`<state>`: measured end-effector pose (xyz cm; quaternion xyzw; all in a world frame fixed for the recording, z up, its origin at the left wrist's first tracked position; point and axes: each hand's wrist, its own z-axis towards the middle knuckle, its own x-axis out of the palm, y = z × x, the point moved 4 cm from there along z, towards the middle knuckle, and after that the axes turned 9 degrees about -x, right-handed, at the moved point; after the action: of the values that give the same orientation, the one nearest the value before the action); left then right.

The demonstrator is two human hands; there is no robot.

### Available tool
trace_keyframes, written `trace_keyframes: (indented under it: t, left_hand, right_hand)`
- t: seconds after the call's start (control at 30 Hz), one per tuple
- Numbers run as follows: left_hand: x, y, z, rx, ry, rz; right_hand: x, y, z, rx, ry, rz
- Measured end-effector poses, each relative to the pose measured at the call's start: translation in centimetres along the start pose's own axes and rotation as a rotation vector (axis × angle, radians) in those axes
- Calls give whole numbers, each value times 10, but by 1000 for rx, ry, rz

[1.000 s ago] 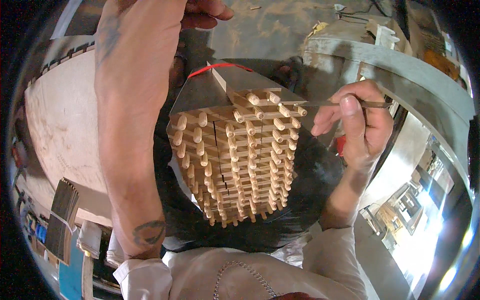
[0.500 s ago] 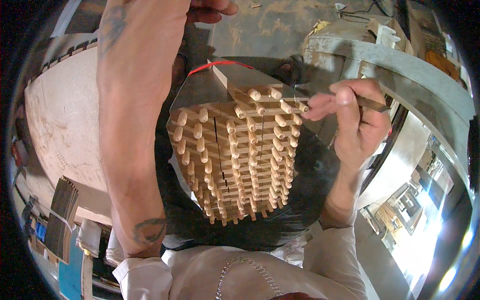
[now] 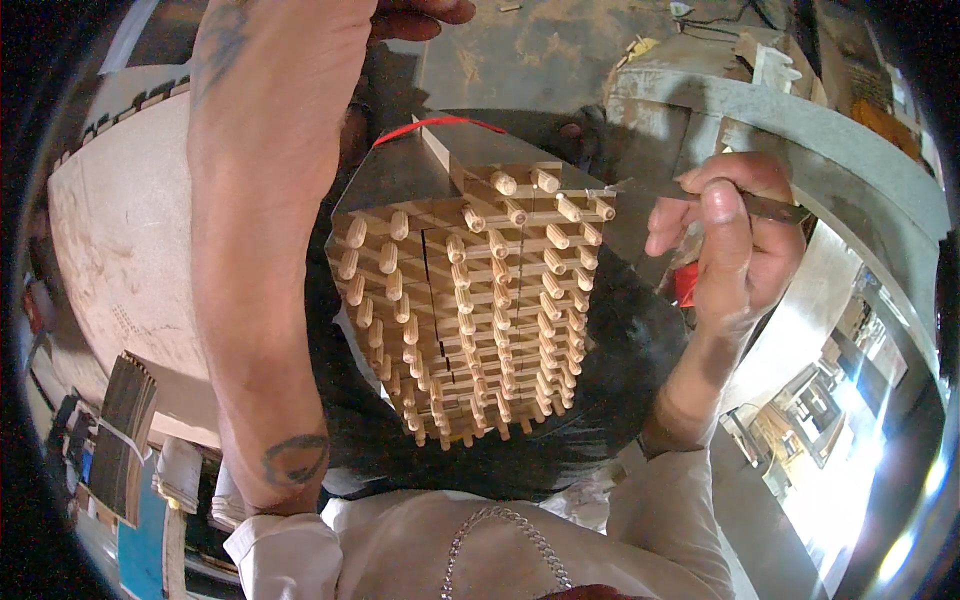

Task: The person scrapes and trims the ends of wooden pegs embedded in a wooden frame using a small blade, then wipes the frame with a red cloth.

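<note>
Seen from the head camera: a tall block of pale wooden slats (image 3: 470, 310) at the centre, stacked crosswise in a lattice, bristling with short round dowel pegs whose blunt ends point up and outward in tidy rows. Smooth, light, unfinished wood throughout; a red band (image 3: 440, 125) stretched across the flat grey top edge behind the pegs. Left hand (image 3: 420, 15) far up at the frame's upper rim, forearm running down the left side of the block, fingers curled over something out of view, so grip cannot be told. Right hand (image 3: 735, 235) just beside the block's upper right corner, thumb and fingers pinched narrow around a thin dark metal tool (image 3: 690, 190), possibly a blade or file, its tip touching the pegs at the top row. Beneath the block, a dark rounded mass. To the left, a broad curved pale wooden panel (image 3: 110, 240) with a rough, dusty face. To the right, a curved grey metal rim (image 3: 800, 130). Along the lower edge, white sleeves and a fine silver chain (image 3: 500, 540).
</note>
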<state>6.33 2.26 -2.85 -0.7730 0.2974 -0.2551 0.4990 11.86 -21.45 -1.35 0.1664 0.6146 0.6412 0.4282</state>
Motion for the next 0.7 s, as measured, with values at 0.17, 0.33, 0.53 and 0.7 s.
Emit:
trace_keyframes:
  t: [0.17,0.33,0.53,0.7]
  left_hand:
    - [-5,10,2,59,-24,84]
    - [-20,20,17,15,117,69]
    - [-18,23,20,-84,157,-19]
    - [-14,23,19,-94,141,-61]
  right_hand:
    - [3,2,2,62,-128,-34]
    - [-50,-5,2,33,-477,-214]
    - [-159,-17,-35,94,-1118,-724]
    - [-179,-52,-54,108,-988,-535]
